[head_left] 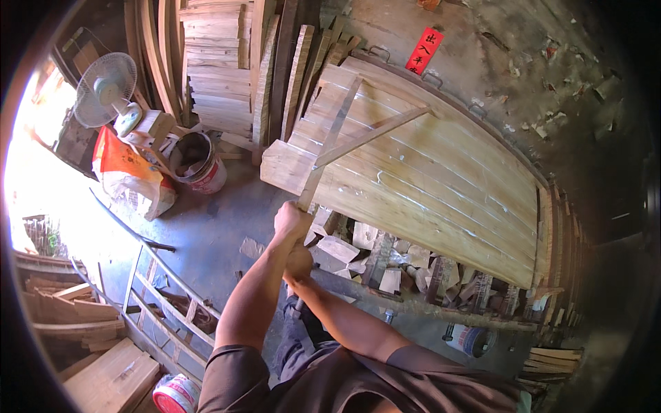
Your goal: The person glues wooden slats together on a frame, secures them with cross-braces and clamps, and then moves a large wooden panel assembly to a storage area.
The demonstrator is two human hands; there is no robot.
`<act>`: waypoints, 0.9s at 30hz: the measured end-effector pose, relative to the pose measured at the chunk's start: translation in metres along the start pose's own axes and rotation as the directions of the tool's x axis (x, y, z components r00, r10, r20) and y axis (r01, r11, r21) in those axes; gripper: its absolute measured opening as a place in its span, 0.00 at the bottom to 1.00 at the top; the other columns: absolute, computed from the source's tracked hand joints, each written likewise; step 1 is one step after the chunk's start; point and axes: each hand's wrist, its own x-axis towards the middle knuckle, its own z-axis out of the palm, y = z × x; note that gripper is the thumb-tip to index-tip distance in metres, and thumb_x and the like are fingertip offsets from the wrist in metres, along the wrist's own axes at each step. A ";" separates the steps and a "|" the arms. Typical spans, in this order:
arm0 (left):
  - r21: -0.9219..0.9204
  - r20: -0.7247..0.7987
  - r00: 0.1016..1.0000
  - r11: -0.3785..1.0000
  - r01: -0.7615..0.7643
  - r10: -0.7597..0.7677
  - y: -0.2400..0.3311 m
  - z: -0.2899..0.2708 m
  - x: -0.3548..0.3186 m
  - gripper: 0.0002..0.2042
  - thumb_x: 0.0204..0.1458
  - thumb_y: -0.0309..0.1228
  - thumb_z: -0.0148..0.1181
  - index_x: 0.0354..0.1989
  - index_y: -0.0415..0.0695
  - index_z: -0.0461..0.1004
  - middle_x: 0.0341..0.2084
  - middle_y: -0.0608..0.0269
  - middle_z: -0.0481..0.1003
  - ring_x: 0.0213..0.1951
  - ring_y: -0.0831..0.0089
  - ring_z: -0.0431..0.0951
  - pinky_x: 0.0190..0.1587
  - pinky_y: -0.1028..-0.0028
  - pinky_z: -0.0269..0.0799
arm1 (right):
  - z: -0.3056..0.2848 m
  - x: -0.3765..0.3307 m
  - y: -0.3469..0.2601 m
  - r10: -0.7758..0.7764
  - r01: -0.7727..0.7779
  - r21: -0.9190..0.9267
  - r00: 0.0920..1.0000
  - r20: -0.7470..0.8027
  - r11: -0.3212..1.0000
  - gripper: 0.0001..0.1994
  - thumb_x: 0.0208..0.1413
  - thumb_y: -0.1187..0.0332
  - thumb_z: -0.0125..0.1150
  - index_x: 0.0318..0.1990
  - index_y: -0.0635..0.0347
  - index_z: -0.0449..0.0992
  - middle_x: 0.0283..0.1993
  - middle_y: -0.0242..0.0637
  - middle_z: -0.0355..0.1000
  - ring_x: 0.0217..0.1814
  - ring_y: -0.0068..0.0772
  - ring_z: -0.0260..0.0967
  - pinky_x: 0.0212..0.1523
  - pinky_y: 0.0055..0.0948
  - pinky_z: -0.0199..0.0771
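Both my hands are closed around a long wooden bar (334, 129) that slants up and away over a wide panel of joined planks (441, 199). My left hand (292, 221) is the farther one, just off the panel's near left edge. Close below it, my right hand (299, 263) grips the bar's lower part, its fingers mostly hidden. A second wooden strip (375, 135) branches from the bar toward the right, its far end over the panel. Whitish streaks mark several seams between the planks. I cannot tell how the strip and bar are joined.
Wood offcuts (337, 249) lie under the panel's near edge. A metal ladder-like frame (155, 286) stands at left. Beyond it are a bucket (206, 175), an orange-and-white sack (124, 165) and a fan (107, 89). Upright boards (217, 69) lean at the back.
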 end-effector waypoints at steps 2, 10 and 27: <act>-0.072 -0.004 0.999 0.996 -0.043 0.042 -0.017 -0.013 0.024 0.14 0.41 0.31 0.60 0.38 0.42 0.82 0.34 0.42 0.80 0.42 0.46 0.81 0.46 0.58 0.76 | -0.004 0.009 -0.038 -0.042 0.048 -0.119 0.997 0.058 0.992 0.20 0.52 0.50 0.63 0.44 0.55 0.74 0.30 0.45 0.78 0.31 0.53 0.78 0.30 0.46 0.78; -0.285 0.071 0.992 0.955 -0.079 0.103 -0.058 -0.031 0.068 0.12 0.40 0.28 0.59 0.35 0.41 0.80 0.28 0.44 0.79 0.34 0.50 0.83 0.41 0.60 0.76 | -0.046 0.019 -0.010 -0.108 0.010 0.268 0.930 0.351 0.963 0.46 0.52 0.65 0.71 0.72 0.68 0.47 0.45 0.46 0.72 0.44 0.42 0.73 0.46 0.39 0.75; -0.303 -0.050 0.996 0.948 -0.092 0.080 -0.029 0.008 0.135 0.14 0.45 0.29 0.58 0.41 0.40 0.78 0.27 0.42 0.78 0.33 0.48 0.82 0.39 0.61 0.76 | -0.043 -0.007 0.033 -0.262 0.280 -0.021 0.920 0.290 0.960 0.22 0.49 0.81 0.59 0.53 0.57 0.72 0.49 0.45 0.71 0.54 0.53 0.68 0.54 0.46 0.68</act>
